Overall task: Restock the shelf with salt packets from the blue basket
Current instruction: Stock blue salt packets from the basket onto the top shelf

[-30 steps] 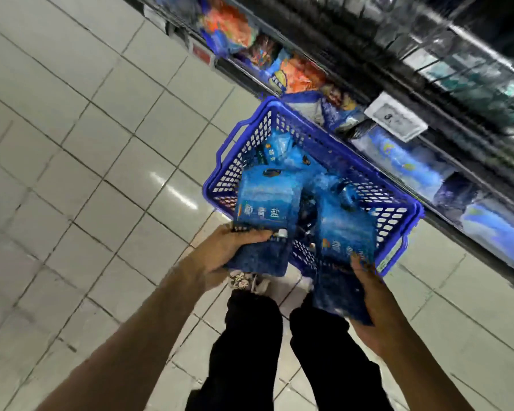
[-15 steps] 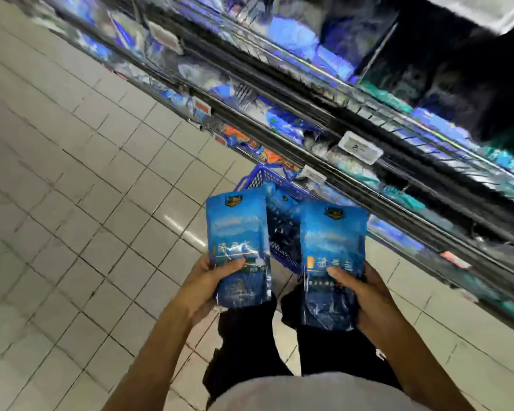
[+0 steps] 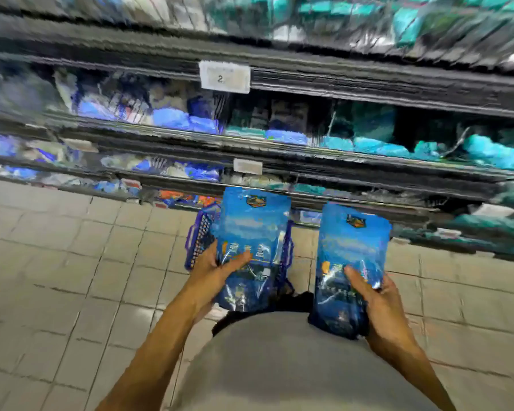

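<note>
Left hand [image 3: 212, 269] grips one blue salt packet [image 3: 251, 232] upright, right hand [image 3: 379, 301] grips another packet [image 3: 353, 244].

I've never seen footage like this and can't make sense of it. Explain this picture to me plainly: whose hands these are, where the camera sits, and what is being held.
There is no machine here. A person wears a wide-angle camera on the head, looking forward and down, so you see their own arms reaching out from the bottom edge.

The left hand grips one blue salt packet, thumb across its front. The right hand grips a second blue salt packet the same way. Both packets are held upright in front of the body.

Behind the left packet, the blue basket stands on the tiled floor; only its edges show.

Ahead are store shelves with blue and teal packages, blurred by head motion. A white price tag hangs on one shelf edge.
</note>
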`<state>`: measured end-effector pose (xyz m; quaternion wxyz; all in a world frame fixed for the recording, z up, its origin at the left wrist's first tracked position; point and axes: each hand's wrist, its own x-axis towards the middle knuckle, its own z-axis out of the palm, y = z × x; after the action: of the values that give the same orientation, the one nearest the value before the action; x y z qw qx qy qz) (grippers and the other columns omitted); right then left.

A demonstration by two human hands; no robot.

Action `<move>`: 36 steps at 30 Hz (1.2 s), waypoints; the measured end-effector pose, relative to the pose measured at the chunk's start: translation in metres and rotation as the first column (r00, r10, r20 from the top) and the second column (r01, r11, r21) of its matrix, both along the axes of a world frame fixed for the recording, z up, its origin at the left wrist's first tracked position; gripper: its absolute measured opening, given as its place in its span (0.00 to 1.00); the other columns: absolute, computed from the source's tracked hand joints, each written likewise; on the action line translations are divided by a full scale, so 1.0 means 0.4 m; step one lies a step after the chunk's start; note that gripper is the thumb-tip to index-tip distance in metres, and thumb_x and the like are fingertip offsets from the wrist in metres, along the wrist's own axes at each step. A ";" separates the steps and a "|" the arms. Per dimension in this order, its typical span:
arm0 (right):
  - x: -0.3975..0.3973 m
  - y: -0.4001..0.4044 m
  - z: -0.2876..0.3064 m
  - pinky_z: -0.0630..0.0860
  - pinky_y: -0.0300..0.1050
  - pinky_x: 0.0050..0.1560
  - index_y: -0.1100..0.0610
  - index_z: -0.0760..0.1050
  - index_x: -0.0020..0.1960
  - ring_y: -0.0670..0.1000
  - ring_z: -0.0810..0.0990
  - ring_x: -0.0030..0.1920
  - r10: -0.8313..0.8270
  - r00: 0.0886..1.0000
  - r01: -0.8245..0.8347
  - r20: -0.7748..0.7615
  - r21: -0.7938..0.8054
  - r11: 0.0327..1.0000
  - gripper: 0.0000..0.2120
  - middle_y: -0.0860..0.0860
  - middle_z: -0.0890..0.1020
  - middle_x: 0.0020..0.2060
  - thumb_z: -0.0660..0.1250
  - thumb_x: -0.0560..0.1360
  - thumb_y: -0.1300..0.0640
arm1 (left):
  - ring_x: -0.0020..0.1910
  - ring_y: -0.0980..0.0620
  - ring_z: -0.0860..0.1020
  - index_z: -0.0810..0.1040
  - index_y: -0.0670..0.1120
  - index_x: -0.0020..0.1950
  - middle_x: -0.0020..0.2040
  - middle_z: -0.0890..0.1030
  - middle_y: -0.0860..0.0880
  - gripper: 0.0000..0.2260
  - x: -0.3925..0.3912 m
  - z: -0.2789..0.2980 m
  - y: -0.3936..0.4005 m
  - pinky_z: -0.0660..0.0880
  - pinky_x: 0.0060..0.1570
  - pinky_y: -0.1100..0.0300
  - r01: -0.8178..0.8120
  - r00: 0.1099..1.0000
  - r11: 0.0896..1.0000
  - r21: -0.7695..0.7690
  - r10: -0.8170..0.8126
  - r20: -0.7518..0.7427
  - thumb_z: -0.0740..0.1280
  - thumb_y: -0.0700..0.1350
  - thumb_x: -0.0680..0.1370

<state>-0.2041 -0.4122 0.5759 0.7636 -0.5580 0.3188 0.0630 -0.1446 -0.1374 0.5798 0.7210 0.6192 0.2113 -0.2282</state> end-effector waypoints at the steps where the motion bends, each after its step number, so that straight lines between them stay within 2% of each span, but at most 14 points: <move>1: -0.022 -0.005 0.002 0.83 0.60 0.49 0.55 0.83 0.58 0.62 0.86 0.52 -0.051 0.999 0.051 0.005 0.008 0.999 0.19 0.60 0.86 0.53 0.76 0.67 0.52 | 0.54 0.47 0.85 0.80 0.46 0.63 0.55 0.87 0.46 0.24 0.009 0.001 -0.016 0.83 0.52 0.52 0.021 1.000 1.000 -0.009 -0.021 -0.006 0.77 0.47 0.67; 5: -0.145 -0.022 0.026 0.83 0.53 0.44 0.56 0.83 0.57 0.61 0.87 0.50 -0.305 0.952 0.304 0.025 0.042 0.952 0.18 0.60 0.86 0.53 0.77 0.68 0.54 | 0.54 0.44 0.85 0.81 0.47 0.61 0.55 0.87 0.45 0.25 0.035 0.003 -0.107 0.81 0.55 0.48 0.255 0.966 0.967 0.001 -0.255 -0.049 0.78 0.50 0.65; 9: -0.267 -0.031 0.051 0.83 0.53 0.44 0.51 0.83 0.56 0.61 0.87 0.51 -0.512 0.858 0.512 0.045 0.021 0.859 0.18 0.57 0.86 0.54 0.79 0.67 0.51 | 0.51 0.44 0.86 0.83 0.50 0.56 0.52 0.87 0.46 0.25 0.046 0.002 -0.211 0.81 0.54 0.45 0.512 0.855 0.859 0.003 -0.510 -0.100 0.80 0.55 0.61; 14: -0.433 -0.044 0.061 0.84 0.53 0.44 0.47 0.83 0.55 0.60 0.87 0.51 -0.731 0.678 0.732 0.075 0.017 0.681 0.22 0.56 0.87 0.54 0.83 0.63 0.46 | 0.50 0.50 0.86 0.82 0.52 0.57 0.51 0.88 0.51 0.22 0.000 0.013 -0.381 0.83 0.44 0.55 0.733 0.680 0.680 0.018 -0.730 -0.072 0.78 0.53 0.64; 15: -0.462 -0.047 0.061 0.84 0.53 0.44 0.47 0.83 0.55 0.60 0.87 0.51 -0.766 0.638 0.767 0.076 0.020 0.641 0.24 0.56 0.87 0.53 0.83 0.61 0.44 | 0.50 0.51 0.86 0.82 0.51 0.58 0.51 0.88 0.51 0.21 -0.013 0.017 -0.417 0.83 0.46 0.55 0.763 0.645 0.645 0.028 -0.761 -0.067 0.78 0.52 0.67; 18: -0.542 -0.067 0.052 0.84 0.52 0.43 0.47 0.83 0.55 0.60 0.87 0.50 -0.860 0.506 0.861 0.060 0.017 0.508 0.29 0.56 0.87 0.53 0.85 0.56 0.41 | 0.55 0.47 0.85 0.81 0.48 0.62 0.54 0.87 0.48 0.17 -0.058 0.029 -0.525 0.79 0.59 0.46 0.836 0.549 0.547 0.046 -0.832 -0.075 0.76 0.45 0.74; 20: -0.600 -0.097 0.043 0.84 0.52 0.42 0.46 0.83 0.54 0.60 0.87 0.50 -0.901 0.431 0.902 0.047 0.011 0.432 0.30 0.56 0.87 0.52 0.85 0.54 0.40 | 0.58 0.43 0.83 0.81 0.47 0.64 0.57 0.86 0.46 0.18 -0.091 0.026 -0.608 0.77 0.63 0.42 0.876 0.483 0.479 0.061 -0.873 -0.070 0.75 0.44 0.75; 22: -0.655 -0.140 0.036 0.84 0.55 0.43 0.44 0.84 0.52 0.59 0.87 0.49 -0.934 0.355 0.935 0.037 -0.008 0.355 0.28 0.55 0.88 0.50 0.85 0.54 0.40 | 0.56 0.45 0.84 0.82 0.49 0.61 0.55 0.87 0.47 0.16 -0.130 0.021 -0.694 0.80 0.58 0.45 0.904 0.425 0.420 0.083 -0.904 -0.052 0.76 0.44 0.74; 25: -0.756 -0.229 0.025 0.83 0.61 0.48 0.48 0.84 0.53 0.61 0.87 0.49 -0.962 0.271 0.962 0.035 -0.058 0.268 0.25 0.56 0.88 0.49 0.84 0.59 0.45 | 0.44 0.53 0.87 0.82 0.50 0.56 0.47 0.88 0.51 0.11 -0.216 0.013 -0.834 0.82 0.35 0.59 0.934 0.351 0.348 0.077 -0.936 -0.037 0.76 0.44 0.74; 27: -0.816 -0.295 0.021 0.84 0.58 0.44 0.52 0.82 0.55 0.61 0.87 0.47 -0.973 0.228 0.971 0.033 -0.081 0.225 0.27 0.56 0.88 0.48 0.82 0.58 0.45 | 0.45 0.52 0.87 0.83 0.49 0.56 0.48 0.88 0.50 0.11 -0.274 0.015 -0.918 0.82 0.36 0.58 0.947 0.317 0.314 0.073 -0.947 -0.045 0.76 0.44 0.74; 29: -0.874 -0.367 0.022 0.84 0.51 0.38 0.52 0.81 0.55 0.58 0.88 0.46 -0.975 0.218 0.973 0.033 -0.088 0.215 0.28 0.54 0.88 0.46 0.81 0.58 0.45 | 0.51 0.46 0.86 0.83 0.49 0.59 0.52 0.87 0.46 0.14 -0.334 0.023 -1.001 0.84 0.46 0.48 0.954 0.296 0.292 0.061 -0.954 -0.054 0.76 0.45 0.74; 31: -0.916 -0.432 0.025 0.84 0.48 0.37 0.51 0.81 0.56 0.56 0.88 0.46 -0.970 0.242 0.967 0.038 -0.088 0.238 0.27 0.53 0.88 0.47 0.81 0.59 0.46 | 0.52 0.43 0.86 0.82 0.48 0.61 0.54 0.87 0.45 0.15 -0.377 0.029 -1.073 0.83 0.51 0.43 0.957 0.286 0.283 0.071 -0.957 -0.043 0.76 0.46 0.74; 34: -0.973 -0.548 0.036 0.83 0.47 0.36 0.49 0.81 0.55 0.54 0.88 0.45 -0.958 0.284 0.957 0.051 -0.070 0.280 0.22 0.52 0.88 0.47 0.79 0.62 0.48 | 0.50 0.44 0.86 0.81 0.46 0.61 0.53 0.87 0.45 0.15 -0.431 0.043 -1.197 0.83 0.49 0.44 0.954 0.288 0.286 0.088 -0.957 -0.020 0.75 0.45 0.75; 36: -0.989 -0.621 0.045 0.84 0.53 0.40 0.47 0.81 0.54 0.55 0.88 0.46 -0.942 0.333 0.940 0.052 -0.101 0.326 0.22 0.52 0.88 0.47 0.79 0.62 0.46 | 0.48 0.44 0.87 0.81 0.46 0.60 0.51 0.88 0.46 0.16 -0.451 0.058 -1.267 0.84 0.47 0.46 0.952 0.288 0.287 0.104 -0.958 0.012 0.76 0.46 0.73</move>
<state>-0.5996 -0.6605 0.5939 0.6241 -0.3129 0.5916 -0.4033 -0.3251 -0.6443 0.6031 0.4259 0.6580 -0.2168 -0.5819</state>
